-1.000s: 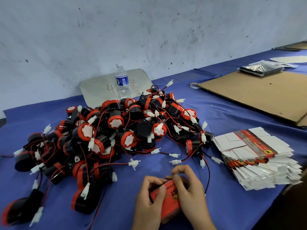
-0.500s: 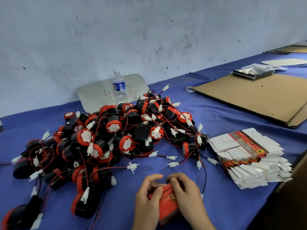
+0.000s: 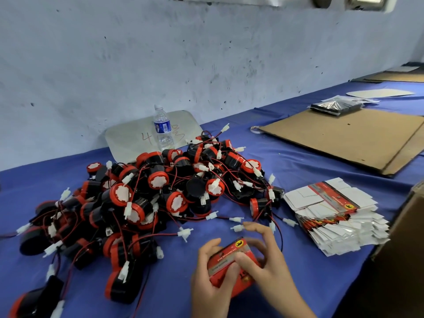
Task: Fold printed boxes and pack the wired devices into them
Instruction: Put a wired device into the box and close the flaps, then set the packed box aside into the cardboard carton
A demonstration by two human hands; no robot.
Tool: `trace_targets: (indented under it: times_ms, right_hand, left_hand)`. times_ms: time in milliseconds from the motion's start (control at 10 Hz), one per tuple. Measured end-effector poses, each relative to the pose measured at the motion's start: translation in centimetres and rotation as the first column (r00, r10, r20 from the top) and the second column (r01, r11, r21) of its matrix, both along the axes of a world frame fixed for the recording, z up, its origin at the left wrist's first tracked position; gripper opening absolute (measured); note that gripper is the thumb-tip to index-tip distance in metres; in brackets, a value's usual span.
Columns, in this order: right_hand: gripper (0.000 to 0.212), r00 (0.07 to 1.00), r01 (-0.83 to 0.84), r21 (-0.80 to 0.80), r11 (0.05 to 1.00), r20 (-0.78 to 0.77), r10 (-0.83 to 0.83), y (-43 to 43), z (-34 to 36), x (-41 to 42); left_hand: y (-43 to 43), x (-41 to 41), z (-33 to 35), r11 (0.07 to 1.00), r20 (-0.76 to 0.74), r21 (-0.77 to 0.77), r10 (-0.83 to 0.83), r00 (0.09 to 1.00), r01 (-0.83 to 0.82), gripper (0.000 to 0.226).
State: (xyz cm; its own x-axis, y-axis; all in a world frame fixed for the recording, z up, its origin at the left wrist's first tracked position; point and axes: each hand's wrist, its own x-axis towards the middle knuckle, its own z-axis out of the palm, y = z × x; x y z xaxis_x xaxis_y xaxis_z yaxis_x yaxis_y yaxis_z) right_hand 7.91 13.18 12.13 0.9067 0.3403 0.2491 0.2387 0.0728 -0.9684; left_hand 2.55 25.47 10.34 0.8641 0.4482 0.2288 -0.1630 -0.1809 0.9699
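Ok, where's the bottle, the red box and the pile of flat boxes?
bottle (image 3: pixel 163 129): head view, blue label.
red box (image 3: pixel 227 254): head view, top face.
pile of flat boxes (image 3: pixel 305 199): head view, top sheet.

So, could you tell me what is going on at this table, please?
A person grips a red printed box with the left hand and right hand near the front of the blue table. Behind it lies a pile of black-and-red wired devices, unpacked. A stack of flat boxes sits to the right. Whether a device is inside the box does not show.
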Motion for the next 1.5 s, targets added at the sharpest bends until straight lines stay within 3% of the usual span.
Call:
trace_targets:
  times_ms: [100, 200, 400, 500, 600, 800, 900, 1000, 1100, 1200, 1300, 1400, 1500]
  right_hand:
    - [0.057, 0.984, -0.147, -0.020, 0.989, -0.100, 0.144, -1.0, 0.0, 0.5]
    - [0.060, 0.971, -0.201, -0.015, 0.980, -0.139, 0.197, -1.5, 0.1, 0.6]
    - [0.051, 0.980, -0.162, 0.016, 0.987, -0.118, 0.163, -1.8, 0.5, 0.2]
    - [0.047, 0.987, -0.080, 0.050, 0.996, -0.136, 0.087, -2.0, 0.2, 0.1]
    - [0.033, 0.959, 0.047, 0.244, 0.969, -0.281, 0.025, -2.5, 0.3, 0.3]
    - [0.071, 0.850, 0.111, 0.563, 0.819, -0.481, 0.215, -4.0, 2.3, 0.3]
    - [0.079, 0.820, 0.239, 0.807, 0.540, -0.466, 0.333, -5.9, 5.1, 1.3]
    - [0.069, 0.871, 0.250, 0.937, 0.244, -0.328, 0.366, -9.3, 8.4, 3.0]
    - [0.053, 0.935, 0.217, 0.976, -0.004, -0.207, 0.287, -13.8, 10.7, 4.9]
    - [0.051, 0.965, 0.216, 0.964, -0.156, -0.187, 0.182, -17.5, 11.7, 6.6]
    - [0.054, 0.970, 0.220, 0.961, -0.168, -0.197, 0.140, -18.9, 11.2, 7.6]
    - [0.040, 0.951, 0.293, 0.949, 0.120, -0.302, 0.068, -18.4, 9.7, 8.0]
    - [0.015, 0.832, 0.553, 0.342, 0.760, -0.178, -0.525, -16.9, 8.0, 8.7]
  left_hand:
    - [0.2, -0.3, 0.3, 0.999, 0.030, 0.037, 0.007, 1.000, -0.008, 0.053]
    - [0.2, -0.4, 0.4, 0.996, 0.066, 0.084, -0.004, 0.998, -0.001, 0.050]
    - [0.1, -0.6, 0.9, 0.985, 0.094, 0.170, -0.023, 0.995, 0.007, 0.054]
    - [0.3, -0.3, 0.8, 0.989, 0.099, 0.148, -0.046, 0.994, 0.031, 0.071]
    - [0.5, 0.2, 0.6, 0.989, 0.067, 0.088, -0.123, 0.990, 0.117, 0.086]
    - [0.3, 0.7, 0.1, 0.982, 0.075, 0.007, -0.190, 0.979, 0.190, 0.081]
    - [0.8, 1.2, -1.1, 0.979, 0.079, 0.005, -0.202, 0.976, 0.202, 0.068]
    - [1.5, 2.0, -1.7, 0.971, 0.011, -0.033, -0.235, 0.972, 0.236, 0.069]
    - [1.8, 2.6, -1.5, 0.924, -0.052, -0.160, -0.360, 0.932, 0.348, 0.052]
    - [1.8, 2.2, -1.3, 0.912, -0.034, -0.225, -0.360, 0.932, 0.344, 0.043]
    - [0.8, 2.4, -0.2, 0.901, -0.051, -0.316, -0.331, 0.942, 0.299, 0.074]
    - [0.8, 2.5, -0.1, 0.939, -0.050, -0.209, -0.290, 0.956, 0.274, 0.073]
    - [0.5, 2.5, -0.1, 0.924, -0.057, -0.210, -0.337, 0.940, 0.318, 0.057]
